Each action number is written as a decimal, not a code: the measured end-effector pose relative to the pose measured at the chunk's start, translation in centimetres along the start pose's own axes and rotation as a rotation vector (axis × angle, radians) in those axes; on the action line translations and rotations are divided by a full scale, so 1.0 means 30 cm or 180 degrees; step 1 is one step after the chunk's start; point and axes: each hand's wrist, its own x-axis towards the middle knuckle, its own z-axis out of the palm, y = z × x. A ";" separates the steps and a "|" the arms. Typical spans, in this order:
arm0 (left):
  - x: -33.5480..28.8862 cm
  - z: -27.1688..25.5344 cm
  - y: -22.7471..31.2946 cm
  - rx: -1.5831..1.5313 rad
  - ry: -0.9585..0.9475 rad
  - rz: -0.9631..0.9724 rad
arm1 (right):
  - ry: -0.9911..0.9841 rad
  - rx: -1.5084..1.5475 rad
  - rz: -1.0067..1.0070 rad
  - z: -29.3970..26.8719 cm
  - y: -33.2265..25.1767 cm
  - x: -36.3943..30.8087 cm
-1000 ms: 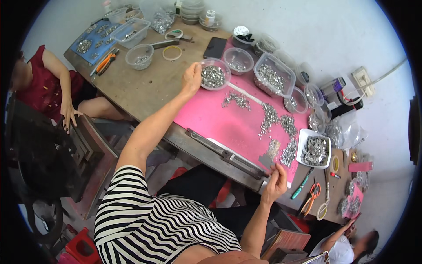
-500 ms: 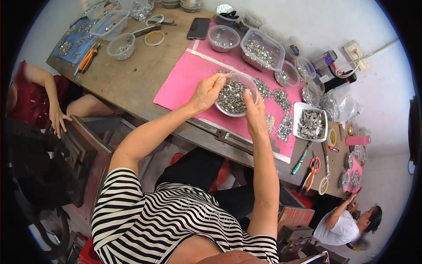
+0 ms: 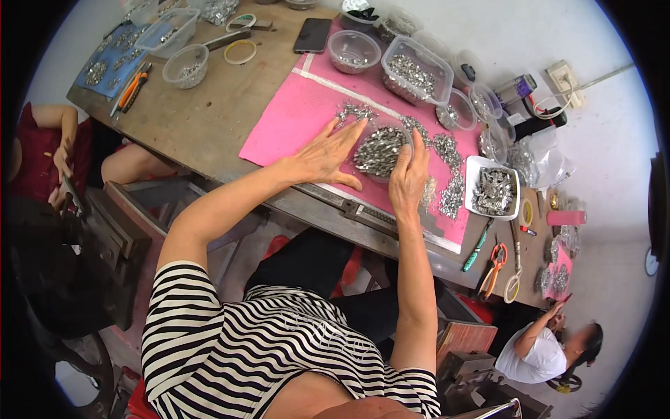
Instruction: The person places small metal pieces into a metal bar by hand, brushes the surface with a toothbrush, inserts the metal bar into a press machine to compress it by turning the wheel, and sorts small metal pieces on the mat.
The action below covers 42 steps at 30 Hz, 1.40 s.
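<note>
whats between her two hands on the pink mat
In the head view, a clear round bowl heaped with small silvery metal parts sits between the left hand and right hand.

A bright pink mat [image 3: 293,119] covers part of the brown wooden desk [image 3: 209,105]. Silvery metal pieces fill a clear round bowl [image 3: 380,150]. The shirt [image 3: 244,349] is black-and-white striped. Orange-handled scissors [image 3: 493,265] lie beside teal-handled pliers [image 3: 477,246].

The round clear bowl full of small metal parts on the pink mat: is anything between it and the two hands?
Nothing visible is. The left hand lies against the left side of the bowl of metal parts and the right hand against its right side, both on the pink mat. Loose metal parts lie just beyond the right hand.
</note>
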 end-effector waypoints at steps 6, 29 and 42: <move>0.007 -0.011 0.009 0.0100 -0.0083 -0.0035 | 0.0117 0.0050 -0.0103 0.006 0.010 -0.002; 0.013 -0.027 0.014 -0.0619 0.0029 -0.0256 | 0.0254 0.0114 -0.0126 0.028 -0.002 0.030; 0.026 -0.044 0.009 -0.1364 0.1022 0.0017 | -0.0110 0.2788 0.1523 0.051 0.127 0.060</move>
